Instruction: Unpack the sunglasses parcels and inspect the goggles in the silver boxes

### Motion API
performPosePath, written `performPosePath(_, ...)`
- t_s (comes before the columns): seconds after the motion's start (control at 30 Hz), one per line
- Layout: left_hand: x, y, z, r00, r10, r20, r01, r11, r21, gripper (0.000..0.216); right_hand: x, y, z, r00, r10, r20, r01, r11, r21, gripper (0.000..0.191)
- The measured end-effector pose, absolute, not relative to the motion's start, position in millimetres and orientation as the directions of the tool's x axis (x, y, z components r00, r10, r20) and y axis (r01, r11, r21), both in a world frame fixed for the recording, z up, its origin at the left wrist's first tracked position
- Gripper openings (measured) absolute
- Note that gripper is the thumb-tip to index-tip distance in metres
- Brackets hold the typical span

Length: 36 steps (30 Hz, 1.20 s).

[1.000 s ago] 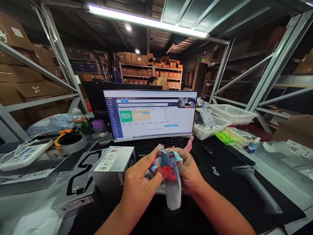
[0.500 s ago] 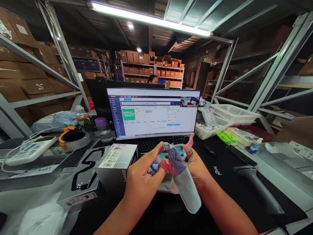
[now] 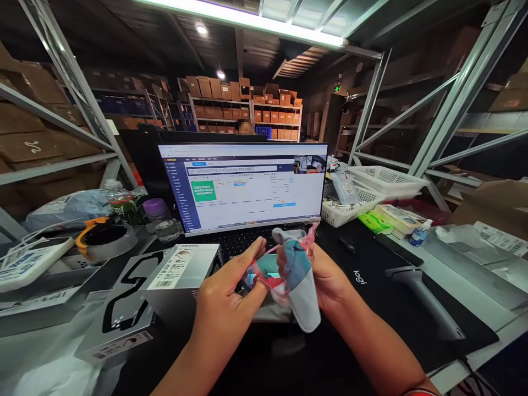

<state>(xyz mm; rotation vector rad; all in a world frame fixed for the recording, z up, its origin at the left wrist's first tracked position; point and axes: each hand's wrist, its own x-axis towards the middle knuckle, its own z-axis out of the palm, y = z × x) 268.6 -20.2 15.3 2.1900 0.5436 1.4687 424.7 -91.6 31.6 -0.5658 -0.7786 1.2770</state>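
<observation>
My left hand (image 3: 231,297) is closed, thumb and fingers pinching a small flat item (image 3: 270,265) with a teal face and clear red edges; its kind cannot be made out. My right hand (image 3: 332,278) is closed around a soft grey piece of cloth (image 3: 304,305) with a blue-teal upper part, which hangs down in front of its fingers. A pink strap (image 3: 310,235) sticks up beside the cloth. Both hands are close together in front of the keyboard (image 3: 231,239), and the cloth overlaps the flat item's right side.
A lit monitor (image 3: 247,192) stands behind the hands. Boxes with a glasses picture (image 3: 124,308) lie left, near a tape roll (image 3: 109,242) and a purple-capped bottle (image 3: 154,212). On the right are a barcode scanner (image 3: 424,300), a mouse (image 3: 346,243) and white baskets (image 3: 350,212).
The view has shifted slightly right. The cloth has turned more upright, its lower end swinging left, and more of the teal face shows between the hands. Both hands keep their hold.
</observation>
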Motion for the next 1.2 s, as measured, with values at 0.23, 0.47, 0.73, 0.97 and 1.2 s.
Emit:
performPosePath(0.23,271,-18,12,0.366,0.555,0.747,0.039,-0.811,0.583,0.048,442,-91,43,0.266,0.951,0.154,-0.638,0.294,-0.711,0.030)
performPosePath(0.47,268,-6,14,0.321,0.569,0.757,0.106,-0.816,0.568,0.045,500,-99,39,0.250,0.929,0.272,0.391,0.160,-0.906,0.024)
performPosePath(0.73,261,-3,21,0.498,0.476,0.725,0.072,-0.856,0.512,0.052,537,-132,53,0.610,0.324,0.723,0.766,-0.477,-0.432,0.033)
performPosePath(0.97,265,-2,16,0.624,0.389,0.678,0.110,-0.903,0.416,0.054,474,-130,41,0.428,0.369,0.825,0.904,-0.189,-0.385,0.018)
performPosePath(1.2,266,2,14,0.529,0.342,0.776,0.140,-0.938,0.318,0.049,451,-147,43,0.013,0.909,0.417,0.793,0.245,-0.558,0.014)
